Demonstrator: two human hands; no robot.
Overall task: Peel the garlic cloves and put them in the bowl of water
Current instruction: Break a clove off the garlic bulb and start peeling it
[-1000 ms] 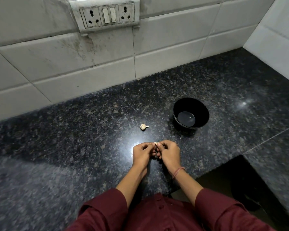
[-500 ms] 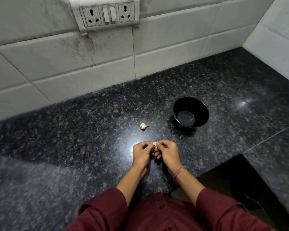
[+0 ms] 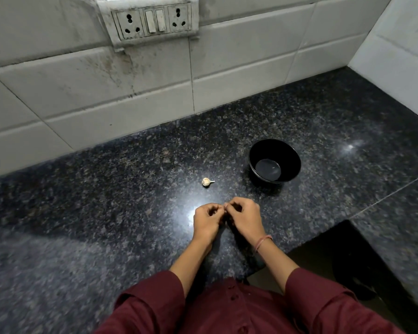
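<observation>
Compared with half a second ago, the left hand (image 3: pixel 206 220) has barely shifted. Its fingers are curled inward, and its tips meet those of the other hand just above the counter. The held clove (image 3: pixel 225 206) showed as a plain pale piece between the fingertips then. Now the fingers have closed over it and only a thin pale edge shows, pinched from both sides. The right hand (image 3: pixel 245 218) is curled just as tightly, knuckles up, with a pinkish thread bracelet (image 3: pixel 263 242) on its wrist. The loose garlic clove (image 3: pixel 206 182) and the black bowl (image 3: pixel 292 162) lie where they did.

The dark speckled granite countertop (image 3: pixel 106 189) runs back to a stained white tiled wall (image 3: pixel 82 92). A grimy switch-and-socket panel (image 3: pixel 152 20) is fixed high on that wall. The loose garlic clove, unpeeled and with a short tail, lies just beyond the hands. The black bowl stands to its right and well apart from it, with a shallow pool of water (image 3: pixel 268 168) at its bottom. Maroon sleeves (image 3: pixel 155 297) fill the lower edge.
</observation>
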